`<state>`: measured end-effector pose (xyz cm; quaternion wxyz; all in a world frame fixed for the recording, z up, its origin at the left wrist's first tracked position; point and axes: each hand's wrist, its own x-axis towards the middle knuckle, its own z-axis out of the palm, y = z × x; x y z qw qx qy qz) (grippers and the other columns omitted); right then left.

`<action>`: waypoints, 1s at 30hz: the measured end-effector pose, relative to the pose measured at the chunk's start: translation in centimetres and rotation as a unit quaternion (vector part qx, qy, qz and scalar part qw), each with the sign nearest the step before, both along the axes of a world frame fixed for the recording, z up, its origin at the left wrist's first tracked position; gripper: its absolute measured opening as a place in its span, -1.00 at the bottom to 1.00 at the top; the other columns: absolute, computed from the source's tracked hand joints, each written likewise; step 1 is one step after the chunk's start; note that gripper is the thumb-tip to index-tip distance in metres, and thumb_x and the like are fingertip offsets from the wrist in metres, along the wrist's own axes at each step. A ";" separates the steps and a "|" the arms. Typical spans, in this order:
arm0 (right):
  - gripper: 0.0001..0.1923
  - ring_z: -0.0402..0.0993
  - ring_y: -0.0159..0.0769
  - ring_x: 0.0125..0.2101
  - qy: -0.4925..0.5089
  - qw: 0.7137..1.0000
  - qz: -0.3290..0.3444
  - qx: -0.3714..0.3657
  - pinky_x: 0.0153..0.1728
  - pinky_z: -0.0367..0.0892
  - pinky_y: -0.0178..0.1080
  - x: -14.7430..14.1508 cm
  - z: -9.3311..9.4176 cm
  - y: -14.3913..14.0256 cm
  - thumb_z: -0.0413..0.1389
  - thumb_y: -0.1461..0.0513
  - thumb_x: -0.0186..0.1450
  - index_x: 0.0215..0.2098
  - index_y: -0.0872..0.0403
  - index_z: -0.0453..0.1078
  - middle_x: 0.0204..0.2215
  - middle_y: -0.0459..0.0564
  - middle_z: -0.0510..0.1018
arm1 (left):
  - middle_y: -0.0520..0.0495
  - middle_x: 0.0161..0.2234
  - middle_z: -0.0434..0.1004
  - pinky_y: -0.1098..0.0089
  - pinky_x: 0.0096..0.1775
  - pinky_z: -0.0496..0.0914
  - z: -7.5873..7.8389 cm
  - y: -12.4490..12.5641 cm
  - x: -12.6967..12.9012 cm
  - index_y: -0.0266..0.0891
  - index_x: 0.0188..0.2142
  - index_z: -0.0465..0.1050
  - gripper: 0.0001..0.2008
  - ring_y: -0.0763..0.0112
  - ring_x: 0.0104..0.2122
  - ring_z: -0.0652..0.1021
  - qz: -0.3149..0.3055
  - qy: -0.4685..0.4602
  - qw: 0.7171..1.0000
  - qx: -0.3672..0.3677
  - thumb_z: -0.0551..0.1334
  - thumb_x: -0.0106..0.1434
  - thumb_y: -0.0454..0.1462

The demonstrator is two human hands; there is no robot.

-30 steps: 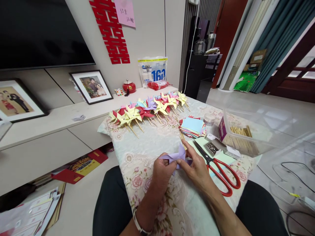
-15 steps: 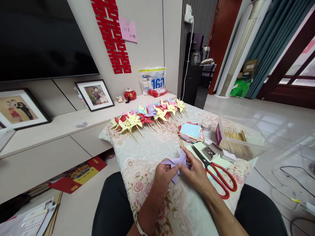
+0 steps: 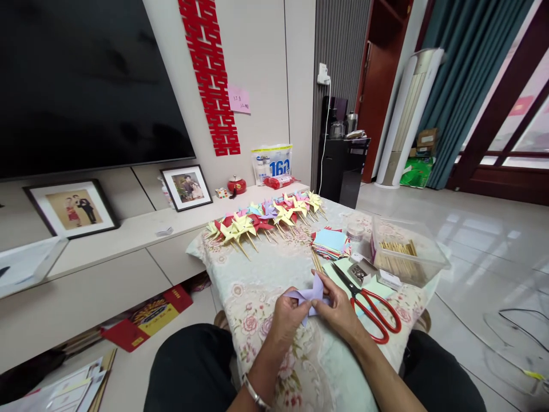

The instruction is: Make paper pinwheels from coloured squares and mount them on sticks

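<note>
Both hands are working on one piece of purple paper (image 3: 309,296) right over the near part of the flowery tablecloth (image 3: 274,269). The left hand (image 3: 288,316) is pinching the paper's left side, fingers curled tight around the fold, and the right hand (image 3: 339,309) is gripping the right side the same way, thumb pressing on top. So both are closed on the paper, holding it just above the cloth, and it's already looking half folded with a point sticking up.

Just to the right of the right hand, red-handled scissors (image 3: 372,304) are lying on the table with the blades open. Behind them a little open box of metal pins (image 3: 360,271) is sitting next to a clear plastic tub of wooden sticks (image 3: 401,256). A stack of coloured paper squares (image 3: 330,242) is sitting further back, and a whole row of finished pinwheels (image 3: 266,214) is lining the far edge.
</note>
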<state>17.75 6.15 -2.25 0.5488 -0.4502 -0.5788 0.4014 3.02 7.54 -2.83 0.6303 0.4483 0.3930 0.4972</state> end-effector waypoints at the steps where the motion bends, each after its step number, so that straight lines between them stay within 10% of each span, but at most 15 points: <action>1: -0.31 0.54 -0.11 -0.03 -0.001 1.000 0.001 -0.002 -0.03 0.44 -0.13 0.0 0.0 -0.1 0.20 0.27 0.12 0.24 0.09 0.31 0.16 0.15 0.48 | 0.12 -0.60 0.39 0.49 -0.46 0.20 0.0 0.0 0.0 -0.26 -0.50 0.40 -0.72 0.51 -0.56 0.37 0.003 0.005 1.000 0.005 0.46 -0.10 -0.22; 30: -0.44 0.53 -0.18 -0.26 0.009 0.998 -0.014 -0.056 -0.25 0.44 -0.19 0.0 -0.4 -0.5 0.22 0.19 0.14 0.12 0.08 0.40 -0.16 0.06 0.60 | 0.15 -0.65 0.31 0.49 -0.49 0.15 -0.7 0.5 0.2 -0.22 -0.53 0.34 -0.78 0.52 -0.60 0.31 -0.005 0.051 0.999 0.002 0.38 -0.11 -0.27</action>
